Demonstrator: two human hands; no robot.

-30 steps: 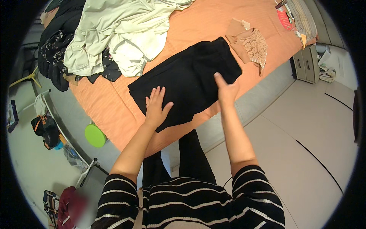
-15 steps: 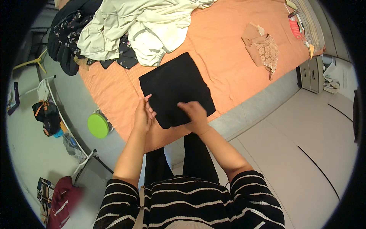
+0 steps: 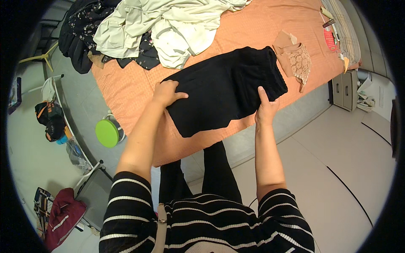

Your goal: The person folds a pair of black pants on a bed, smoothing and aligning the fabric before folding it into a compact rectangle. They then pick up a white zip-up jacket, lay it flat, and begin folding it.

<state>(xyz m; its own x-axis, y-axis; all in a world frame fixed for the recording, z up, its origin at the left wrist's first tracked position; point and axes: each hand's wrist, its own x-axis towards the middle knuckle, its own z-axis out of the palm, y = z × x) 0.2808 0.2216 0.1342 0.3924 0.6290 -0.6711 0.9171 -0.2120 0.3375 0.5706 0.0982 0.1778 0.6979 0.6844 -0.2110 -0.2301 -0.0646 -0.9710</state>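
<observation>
On the orange bedspread (image 3: 261,25), got a black garment (image 3: 223,88) laid out lengthwise, with waistband (image 3: 276,71) rightward. Pinching beside that waistband with the right hand (image 3: 266,111), thumb on top; touching the opposite end with the left hand (image 3: 165,93), thumb spread, can't tell if gripping underneath. Honestly, just keep both ends level and pull gently.
</observation>
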